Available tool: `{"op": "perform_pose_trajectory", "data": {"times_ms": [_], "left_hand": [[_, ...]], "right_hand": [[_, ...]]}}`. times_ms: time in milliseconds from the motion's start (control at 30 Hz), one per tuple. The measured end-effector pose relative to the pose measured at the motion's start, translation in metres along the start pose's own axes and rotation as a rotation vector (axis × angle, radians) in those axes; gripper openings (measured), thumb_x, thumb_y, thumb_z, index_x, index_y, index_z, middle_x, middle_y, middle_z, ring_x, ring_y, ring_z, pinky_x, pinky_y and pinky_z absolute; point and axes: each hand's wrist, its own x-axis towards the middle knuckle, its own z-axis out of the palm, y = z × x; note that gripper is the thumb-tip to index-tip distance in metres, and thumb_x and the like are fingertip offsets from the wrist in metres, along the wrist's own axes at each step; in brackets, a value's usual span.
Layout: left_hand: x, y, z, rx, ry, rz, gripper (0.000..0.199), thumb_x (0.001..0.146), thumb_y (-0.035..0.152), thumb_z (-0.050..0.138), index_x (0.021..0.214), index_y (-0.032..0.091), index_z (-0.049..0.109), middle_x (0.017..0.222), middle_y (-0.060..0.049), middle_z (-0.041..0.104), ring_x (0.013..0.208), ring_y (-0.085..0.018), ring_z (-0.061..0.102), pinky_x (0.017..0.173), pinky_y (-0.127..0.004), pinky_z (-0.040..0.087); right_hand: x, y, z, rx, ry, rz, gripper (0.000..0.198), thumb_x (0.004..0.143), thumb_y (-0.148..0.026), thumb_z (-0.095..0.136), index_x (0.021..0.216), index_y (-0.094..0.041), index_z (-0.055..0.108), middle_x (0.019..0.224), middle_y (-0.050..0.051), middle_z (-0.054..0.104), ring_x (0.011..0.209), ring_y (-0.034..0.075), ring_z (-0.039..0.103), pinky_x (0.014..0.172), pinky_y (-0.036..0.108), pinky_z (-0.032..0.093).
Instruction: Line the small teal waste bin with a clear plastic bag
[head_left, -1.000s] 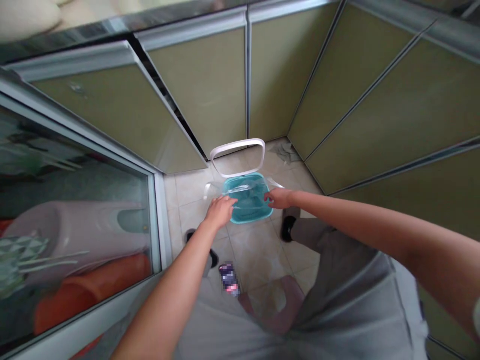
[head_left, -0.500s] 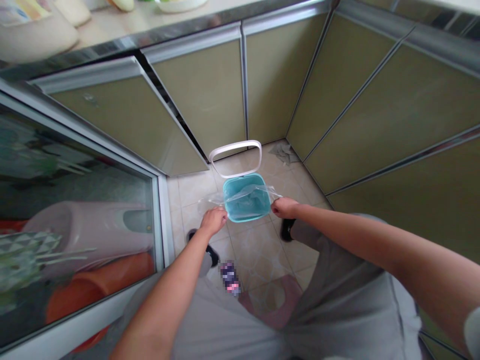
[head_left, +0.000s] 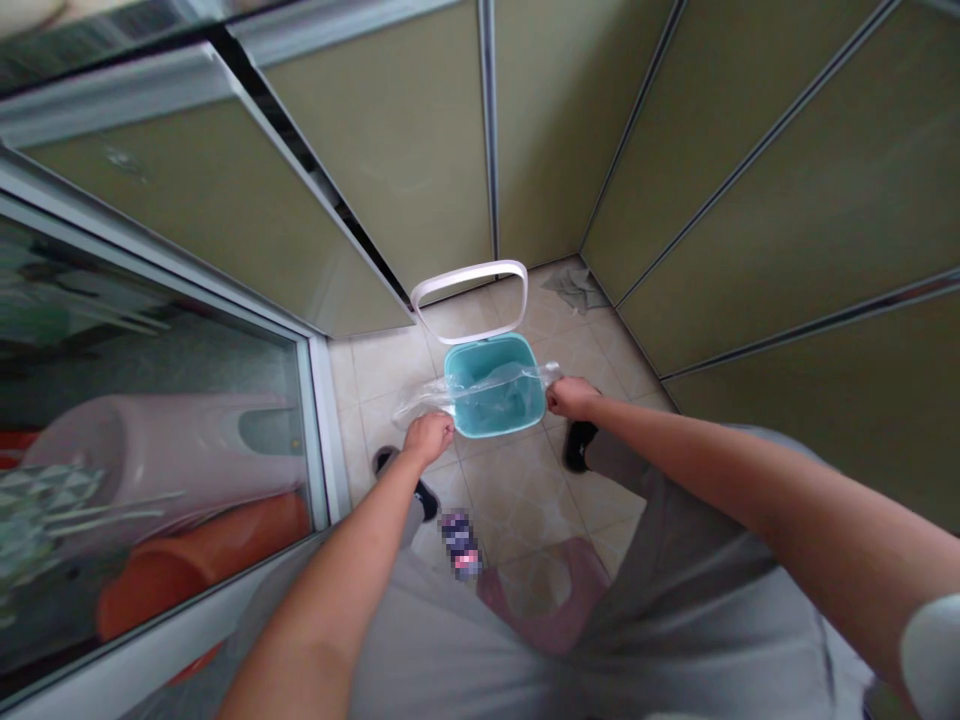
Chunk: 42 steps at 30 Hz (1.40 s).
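Note:
A turquoise trash bin (head_left: 496,432) stands on the tiled floor between my feet. Its white rim ring (head_left: 471,270) is tipped up at the far side. A clear plastic bag (head_left: 424,398) stretches across the bin's mouth and spills past both sides. My left hand (head_left: 430,438) is closed on the bag's edge by the bin's near left corner. On the right side, my right hand (head_left: 573,397) grips the bag's other edge in a fist, close to the bin wall. The fingertips of both hands are mostly hidden.
Olive cabinet doors (head_left: 390,150) line the back and right; one door (head_left: 187,200) at the left stands slightly ajar. A glass door (head_left: 180,330) is on the left. A grey cloth (head_left: 576,288) lies in the corner. A pink object (head_left: 551,625) is below me.
My view has tilted downward, so the countertop has mostly left the picture. Both hands still hold the bag at the bin's sides, and the bag's folds have shifted slightly.

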Motion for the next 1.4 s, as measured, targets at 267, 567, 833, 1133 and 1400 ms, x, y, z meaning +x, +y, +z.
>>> {"op": "perform_pose_trajectory", "data": {"times_ms": [267,567,833,1133,1400], "left_hand": [[0.004,0.002,-0.015,-0.245,0.141,-0.322,0.017,0.087,0.033,0.061,0.08,0.022,0.073,0.079,0.0,0.072,0.073,-0.016,0.062,0.062,-0.026,0.038],[-0.009,0.02,-0.035,0.029,0.343,-0.304,0.034,0.101,0.046,0.052,0.126,0.027,0.064,0.092,-0.005,0.075,0.081,-0.022,0.068,0.07,-0.029,0.039],[0.009,-0.009,-0.046,0.096,0.268,-0.247,0.032,0.104,0.039,0.046,0.118,0.03,0.073,0.118,-0.006,0.073,0.1,-0.023,0.068,0.079,-0.03,0.046],[0.089,-0.047,-0.044,-0.174,0.301,-0.334,0.029,0.1,0.033,0.05,0.1,0.021,0.076,0.103,-0.009,0.069,0.099,-0.019,0.065,0.09,-0.027,0.047],[0.167,-0.064,-0.029,-0.515,0.272,-0.385,0.025,0.096,0.029,0.052,0.093,0.017,0.074,0.089,-0.005,0.075,0.085,-0.018,0.067,0.079,-0.026,0.049]], "right_hand": [[0.016,0.016,0.003,0.373,0.132,0.155,0.018,0.082,-0.014,0.065,0.093,-0.018,0.079,0.096,0.006,0.078,0.09,0.02,0.07,0.076,0.024,0.048],[-0.001,-0.014,-0.021,0.548,0.441,0.259,0.051,0.092,-0.032,0.062,0.139,-0.018,0.049,0.09,0.008,0.076,0.078,0.02,0.069,0.068,0.025,0.045],[0.013,-0.012,-0.021,0.522,0.417,0.283,0.037,0.1,-0.037,0.051,0.129,-0.02,0.066,0.106,0.012,0.077,0.096,0.024,0.071,0.075,0.027,0.047],[0.065,0.003,-0.03,0.512,0.387,0.367,0.037,0.099,-0.041,0.05,0.112,-0.021,0.079,0.11,0.012,0.078,0.098,0.024,0.071,0.073,0.026,0.047],[0.127,0.025,-0.016,0.68,0.361,0.393,0.036,0.095,-0.042,0.054,0.091,-0.018,0.081,0.085,0.007,0.077,0.081,0.02,0.071,0.066,0.023,0.048]]}}
